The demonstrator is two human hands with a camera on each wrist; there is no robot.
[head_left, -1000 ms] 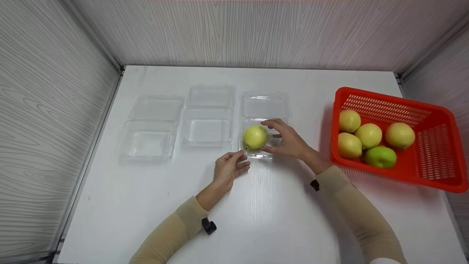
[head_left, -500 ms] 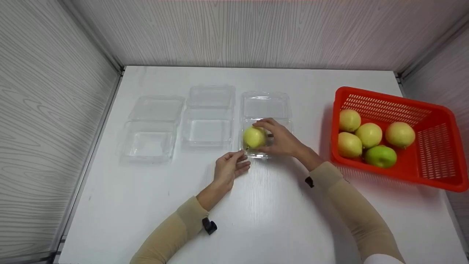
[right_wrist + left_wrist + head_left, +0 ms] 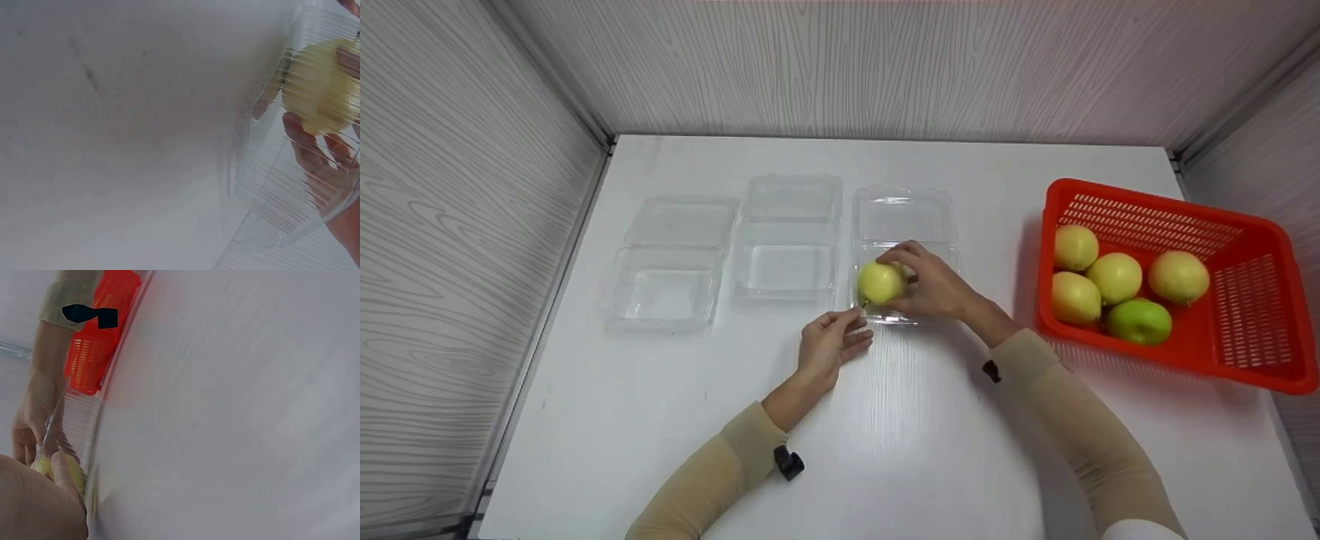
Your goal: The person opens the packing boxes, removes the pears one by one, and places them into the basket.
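Note:
My right hand (image 3: 931,286) grips a round yellow pear (image 3: 880,283) from its right side, thumb in front and fingers behind. The pear, its stem toward the left hand, is in the front half of the rightmost clear plastic clamshell box (image 3: 904,217). In the right wrist view the pear (image 3: 318,90) and fingers (image 3: 306,149) show through the box's ribbed wall. My left hand (image 3: 823,349) pinches the box's front left corner with thumb and forefinger, its other fingers loose. Whether the pear touches the box's floor, I cannot tell.
Two more open clear clamshell boxes, a middle one (image 3: 789,259) and a left one (image 3: 671,281), lie on the white table (image 3: 825,480). At right stands a red plastic basket (image 3: 1249,375) with several yellow pears (image 3: 1115,277) and one green fruit (image 3: 1140,321).
My right hand has moved slightly left and closed its fingers around the pear, which sits almost where it was. My left hand stays at the box corner.

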